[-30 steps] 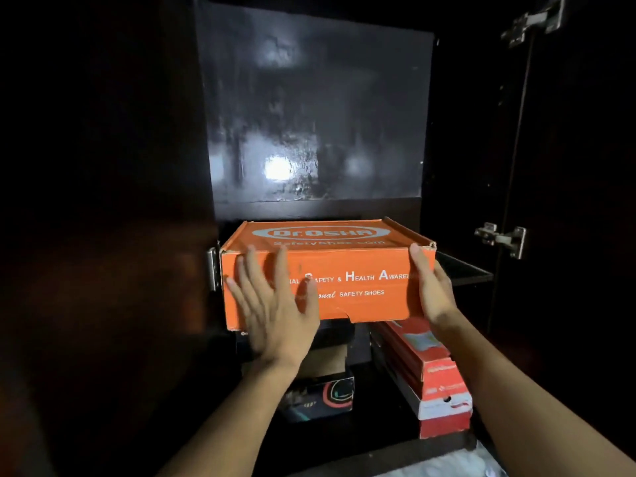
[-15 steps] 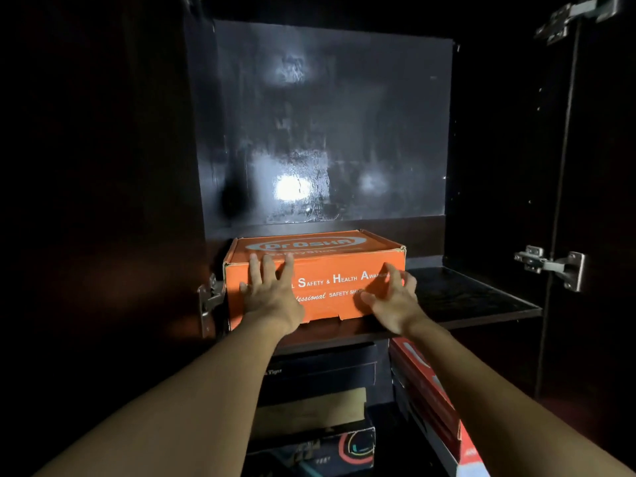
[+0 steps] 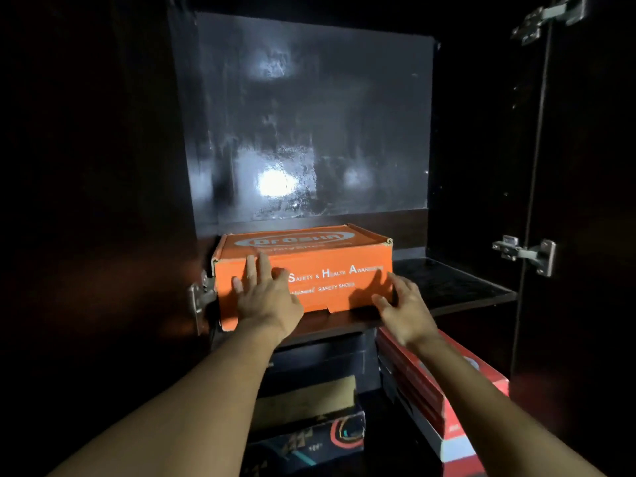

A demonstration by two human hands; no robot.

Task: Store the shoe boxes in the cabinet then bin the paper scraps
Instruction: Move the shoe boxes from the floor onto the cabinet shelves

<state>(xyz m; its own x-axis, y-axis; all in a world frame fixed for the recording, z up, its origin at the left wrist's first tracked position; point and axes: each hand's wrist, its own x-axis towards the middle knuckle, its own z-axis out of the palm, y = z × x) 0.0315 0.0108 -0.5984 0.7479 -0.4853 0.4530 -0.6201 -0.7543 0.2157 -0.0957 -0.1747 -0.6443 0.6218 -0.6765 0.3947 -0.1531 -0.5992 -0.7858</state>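
Observation:
An orange shoe box with white lettering sits on the left side of the dark cabinet shelf. My left hand lies flat against the box's front face, fingers straight and pointing up. Just off the box's lower right corner is my right hand, fingers spread; whether it touches the box I cannot tell. No paper scraps are in view.
Below the shelf stand more boxes: a red and white shoe box on the right, a dark box above a tan one, and a black patterned box. Metal hinges stick out on the open right door; another hinge sits left.
The orange box has gone from held in front of the shelf to resting on it, pushed further in. My right hand has slid from the box's front to its lower right corner.

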